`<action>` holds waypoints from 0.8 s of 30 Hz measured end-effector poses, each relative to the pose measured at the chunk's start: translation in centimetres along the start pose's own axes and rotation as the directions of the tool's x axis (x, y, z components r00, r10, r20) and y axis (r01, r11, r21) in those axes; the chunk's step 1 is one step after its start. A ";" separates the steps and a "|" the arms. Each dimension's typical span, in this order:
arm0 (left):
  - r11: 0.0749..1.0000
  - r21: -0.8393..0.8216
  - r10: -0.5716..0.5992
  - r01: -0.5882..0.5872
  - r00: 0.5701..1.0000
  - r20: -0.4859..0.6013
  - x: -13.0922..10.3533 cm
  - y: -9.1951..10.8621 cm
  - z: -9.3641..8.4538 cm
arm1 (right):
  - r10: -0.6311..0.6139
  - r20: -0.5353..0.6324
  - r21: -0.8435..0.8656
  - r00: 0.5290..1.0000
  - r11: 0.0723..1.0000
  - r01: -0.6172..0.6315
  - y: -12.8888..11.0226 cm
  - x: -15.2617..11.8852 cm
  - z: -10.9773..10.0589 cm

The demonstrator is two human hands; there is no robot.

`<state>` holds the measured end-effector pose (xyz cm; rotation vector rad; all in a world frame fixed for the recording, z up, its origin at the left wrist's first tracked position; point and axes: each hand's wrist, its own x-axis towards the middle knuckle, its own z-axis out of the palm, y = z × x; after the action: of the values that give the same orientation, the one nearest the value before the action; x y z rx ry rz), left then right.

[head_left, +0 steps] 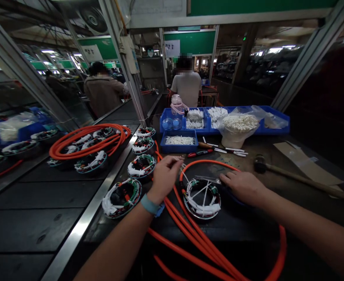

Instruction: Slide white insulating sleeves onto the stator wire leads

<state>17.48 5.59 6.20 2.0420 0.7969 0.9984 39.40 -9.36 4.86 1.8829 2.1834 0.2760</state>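
A round wired ring (202,212), like a motor stator with white wrapping, lies on the dark bench between my hands. Thin white strips like cable ties cross its opening. My left hand (167,173) is closed in a pinch above the ring's left side, on a thin white strip (184,171) rising from it. To the right, my right hand (245,187) is closed around a tool that looks like scissors; its metal blade (208,179) reaches over the ring's far edge. The handle is mostly hidden. An orange cable (186,218) loops around the ring.
Several similar rings (122,199) line the bench's left edge, beside a conveyor (72,210) carrying coiled orange cable (90,128). Blue bins (179,148) with white pieces, a bag of white sticks (239,125) and pens stand behind. A hammer (294,171) lies right. Two people work beyond.
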 end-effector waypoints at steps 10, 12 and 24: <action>0.992 -0.051 -0.094 0.118 0.934 0.345 0.0 0.5 -0.8 | -0.149 -0.008 -0.028 0.989 0.989 0.148 -1.8 2.3 -2.2; 0.991 -0.044 -0.106 0.124 0.954 0.281 0.0 0.5 -1.0 | -0.134 0.008 -0.017 0.991 0.991 0.134 -1.4 1.7 -1.9; 0.972 0.003 -0.147 0.235 0.597 0.788 -0.6 2.6 1.3 | -0.070 0.024 0.122 0.997 0.990 0.066 -1.4 -5.8 -1.7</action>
<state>18.84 3.26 7.53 1.9613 0.4396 -0.0532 38.33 -15.31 6.38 1.8568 2.2876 0.1058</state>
